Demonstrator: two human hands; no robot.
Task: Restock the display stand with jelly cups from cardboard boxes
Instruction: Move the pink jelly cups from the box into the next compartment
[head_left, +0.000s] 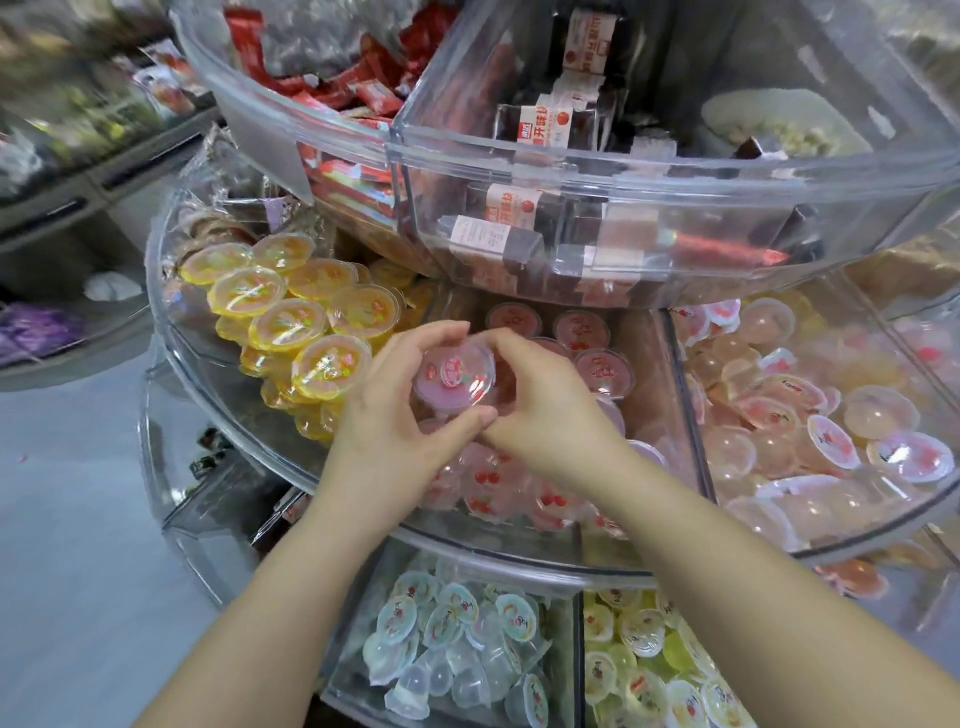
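Placing step: left hand (395, 415) and right hand (545, 410) pinch pink cup (454, 379) over middle bin (644, 332). Next, likely: set it lid-up in row behind.

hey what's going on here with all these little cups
A person is stocking a clear tiered display stand. Both hands, the left hand and right hand, hold one pink jelly cup over the middle tier's pink section. Yellow cups are stacked neatly to its left; pale cups lie loose to the right.
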